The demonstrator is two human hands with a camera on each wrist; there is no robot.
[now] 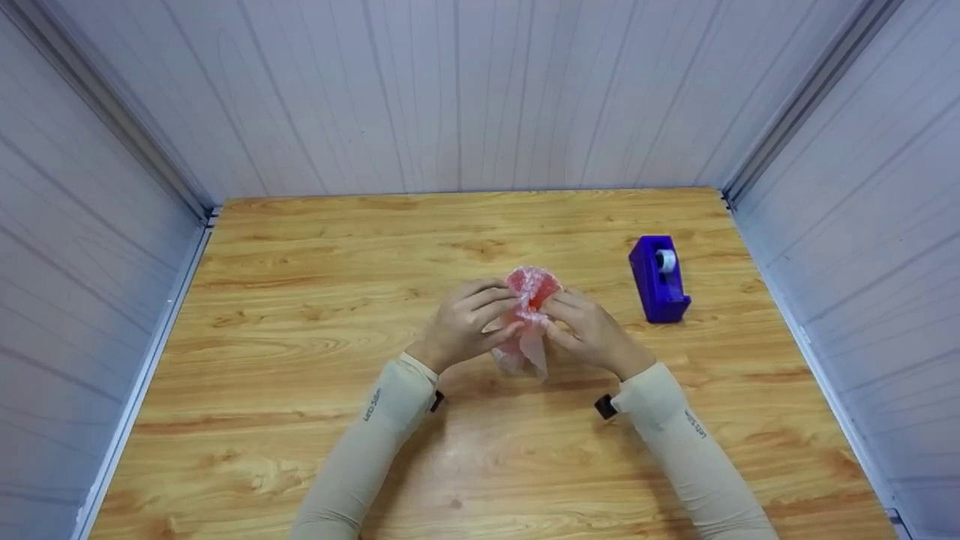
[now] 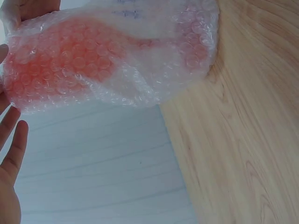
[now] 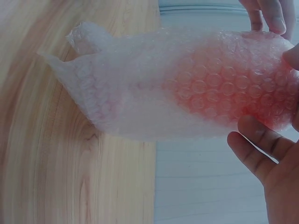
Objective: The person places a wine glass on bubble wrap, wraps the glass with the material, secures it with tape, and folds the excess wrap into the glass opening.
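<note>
A red stemmed glass (image 2: 77,53) stands upright on the table, seen through a cloudy layer of bubble wrap (image 3: 135,112). In the head view its wrapped top shows between the two hands, with the wrap bunched inward at the mouth. My left hand (image 1: 469,321) holds the wrap on the left of the rim, thumb on the near side and fingers toward the far side. From the right, my right hand (image 1: 596,334) grips the opposite side of the wrapped rim with fingers and thumb. Loose wrap ends flare out around the foot.
A blue tape dispenser (image 1: 658,281) with a white roll stands to the right, beyond the right hand. The wood-grain table (image 1: 300,322) is bounded by a pale back wall (image 1: 457,97) and side walls. Small black devices sit at both wrists.
</note>
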